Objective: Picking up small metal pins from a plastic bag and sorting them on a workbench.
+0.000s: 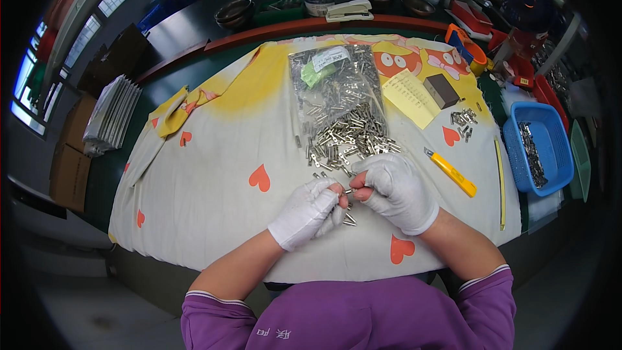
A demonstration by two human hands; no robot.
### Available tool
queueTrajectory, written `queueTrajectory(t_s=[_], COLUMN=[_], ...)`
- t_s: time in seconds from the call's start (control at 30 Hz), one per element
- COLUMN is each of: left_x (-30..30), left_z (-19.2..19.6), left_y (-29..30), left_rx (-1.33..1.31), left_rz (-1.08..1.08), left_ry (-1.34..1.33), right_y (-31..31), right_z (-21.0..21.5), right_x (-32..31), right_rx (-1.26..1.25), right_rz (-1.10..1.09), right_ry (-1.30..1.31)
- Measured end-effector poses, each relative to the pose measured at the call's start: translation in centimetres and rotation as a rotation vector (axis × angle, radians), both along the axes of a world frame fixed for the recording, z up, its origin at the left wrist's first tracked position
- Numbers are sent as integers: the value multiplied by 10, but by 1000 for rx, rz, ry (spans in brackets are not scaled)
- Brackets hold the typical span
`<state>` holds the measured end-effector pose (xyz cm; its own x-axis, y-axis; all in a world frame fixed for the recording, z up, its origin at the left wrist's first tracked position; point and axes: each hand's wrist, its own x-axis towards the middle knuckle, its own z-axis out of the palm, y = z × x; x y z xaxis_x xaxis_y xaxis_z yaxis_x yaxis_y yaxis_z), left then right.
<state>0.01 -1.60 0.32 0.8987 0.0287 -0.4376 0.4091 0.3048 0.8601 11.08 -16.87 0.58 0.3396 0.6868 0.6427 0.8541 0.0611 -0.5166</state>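
Both white-gloved hands are meeting over the cloth-covered desk (214, 155), fingertips pinched together on a small metal terminal (350, 190) between them. The left hand (310, 212) is curling closed around more small metal pieces, and the right hand (396, 189) is gripping the terminal's other end. They are working just below the pile of metal terminals (353, 139) spilling from a clear plastic bag (337, 84).

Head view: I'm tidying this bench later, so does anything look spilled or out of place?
Small metal parts lie spilled loose on the cloth from the clear plastic bag, not in the blue basket. A yellow utility knife lies loose beside the right hand.
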Motion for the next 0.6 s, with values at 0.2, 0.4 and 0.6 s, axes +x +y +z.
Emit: queueTrajectory(t_s=[0.2,0.4,0.6], left_x=[-1,1,12], left_z=[4,-9,-19], left_y=[4,7,34], left_rx=[-71,-129,-544], left_rz=[-65,-136,123], left_ry=[38,-39,-186], right_y=[-1,0,-3], right_z=[2,8,0], right_x=[1,2,9], right_rx=[-48,-76,-96], right_rz=[28,108,-222], right_ry=[15,-30,-149])
